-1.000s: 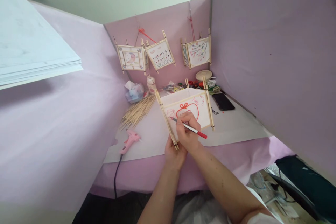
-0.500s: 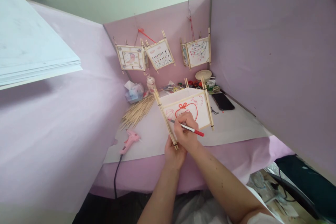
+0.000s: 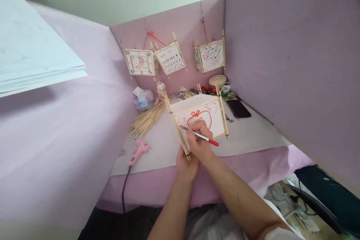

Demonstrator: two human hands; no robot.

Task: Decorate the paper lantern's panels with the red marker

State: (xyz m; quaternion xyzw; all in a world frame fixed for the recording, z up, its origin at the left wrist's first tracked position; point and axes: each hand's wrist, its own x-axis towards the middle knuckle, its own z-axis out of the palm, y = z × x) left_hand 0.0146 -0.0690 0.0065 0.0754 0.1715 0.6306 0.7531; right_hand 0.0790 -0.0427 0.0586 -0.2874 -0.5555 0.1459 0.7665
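Observation:
A paper lantern [image 3: 218, 120] with a frame of thin wooden sticks is held tilted above the table. Its front panel carries a red heart-like outline with a bow, and small pink-red drawings beside it. My left hand [image 3: 185, 163] grips the lantern from below at its lower left corner; part of the fingers is hidden behind it. Pinched in my right hand [image 3: 199, 140] is a white marker pen [image 3: 201, 136] with a red end. The pen's tip touches or nearly touches the panel near its left stick, beside a pink drawing.
Left on the table lie a pink glue gun [image 3: 138, 152] and a bundle of sticks [image 3: 147, 120]. A tissue pack [image 3: 144, 99] stands behind them. A black phone [image 3: 238, 108] lies at the right. Decorated lanterns [image 3: 212, 57] hang at the back, with lilac panels [image 3: 292, 52] on both sides.
The pen tip and right hand have barely shifted on the panel. The left hand still holds the lantern in the same place, and the whole view has moved very slightly.

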